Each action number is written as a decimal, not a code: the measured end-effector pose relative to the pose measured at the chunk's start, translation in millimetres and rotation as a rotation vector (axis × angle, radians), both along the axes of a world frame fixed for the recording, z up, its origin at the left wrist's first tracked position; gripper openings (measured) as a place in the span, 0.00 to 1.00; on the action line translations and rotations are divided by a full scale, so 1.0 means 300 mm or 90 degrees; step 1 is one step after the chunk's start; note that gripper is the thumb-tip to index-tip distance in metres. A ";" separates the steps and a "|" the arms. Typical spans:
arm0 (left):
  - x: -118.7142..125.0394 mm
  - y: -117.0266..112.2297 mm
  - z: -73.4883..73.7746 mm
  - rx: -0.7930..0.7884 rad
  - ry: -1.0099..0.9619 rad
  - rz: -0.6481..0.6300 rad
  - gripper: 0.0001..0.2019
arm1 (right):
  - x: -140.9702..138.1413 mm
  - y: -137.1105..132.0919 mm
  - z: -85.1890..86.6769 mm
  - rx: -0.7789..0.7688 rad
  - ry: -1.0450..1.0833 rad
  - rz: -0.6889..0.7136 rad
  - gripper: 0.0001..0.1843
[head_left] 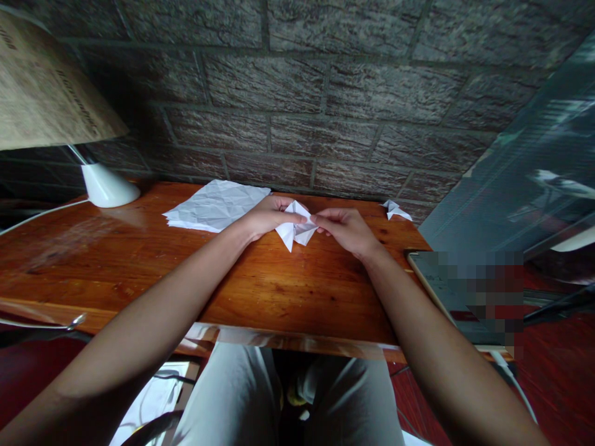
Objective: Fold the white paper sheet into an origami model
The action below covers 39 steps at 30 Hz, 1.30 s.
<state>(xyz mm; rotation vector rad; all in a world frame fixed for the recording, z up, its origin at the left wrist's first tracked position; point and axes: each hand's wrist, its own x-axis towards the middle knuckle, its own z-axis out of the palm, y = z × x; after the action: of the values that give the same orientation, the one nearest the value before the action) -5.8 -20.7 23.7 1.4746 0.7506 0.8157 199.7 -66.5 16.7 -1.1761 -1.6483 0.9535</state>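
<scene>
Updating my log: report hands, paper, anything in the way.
Left hand and right hand both gripping folded paper. Folded paper pointed, partly covered. Paper stack close beside left hand; no blockage seen.

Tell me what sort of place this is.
Probably a home study or similar desk space: a wooden desk stands by a stone-patterned wall, with a shaded lamp on it.

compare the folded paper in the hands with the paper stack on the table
The folded paper is held by the left hand and right hand, while the paper stack lies on the wooden table. The folded paper is small and pointed; the paper stack is broader, flatter and creased. Both are white.
</scene>
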 end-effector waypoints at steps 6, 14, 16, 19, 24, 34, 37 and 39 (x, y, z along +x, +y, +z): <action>0.002 -0.003 0.005 0.017 0.025 0.037 0.19 | -0.002 0.003 -0.004 0.001 -0.007 0.006 0.20; 0.014 -0.010 0.012 0.024 -0.070 0.057 0.21 | -0.004 -0.007 0.013 -0.075 0.119 -0.027 0.19; 0.016 -0.012 0.014 0.021 -0.079 0.056 0.23 | -0.004 -0.009 0.017 -0.107 0.156 -0.036 0.18; 0.014 -0.015 0.018 0.018 -0.081 0.049 0.23 | -0.004 -0.009 0.021 -0.150 0.201 -0.038 0.15; 0.000 -0.024 0.032 0.008 -0.095 0.001 0.26 | 0.002 -0.005 0.027 -0.182 0.247 -0.051 0.08; 0.007 -0.006 0.013 0.006 -0.062 0.045 0.22 | 0.001 -0.002 0.021 -0.215 0.258 -0.064 0.03; 0.012 -0.008 0.010 0.023 -0.049 0.071 0.20 | 0.004 0.000 0.019 -0.209 0.236 -0.058 0.06; 0.014 -0.011 0.012 0.033 -0.042 0.087 0.20 | 0.007 -0.001 0.019 -0.207 0.216 -0.044 0.10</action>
<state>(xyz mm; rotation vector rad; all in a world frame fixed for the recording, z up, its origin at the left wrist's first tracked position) -1.6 -24.1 27.3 1.4471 0.7919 0.9896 201.9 -66.6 22.5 -1.1945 -1.2065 1.3303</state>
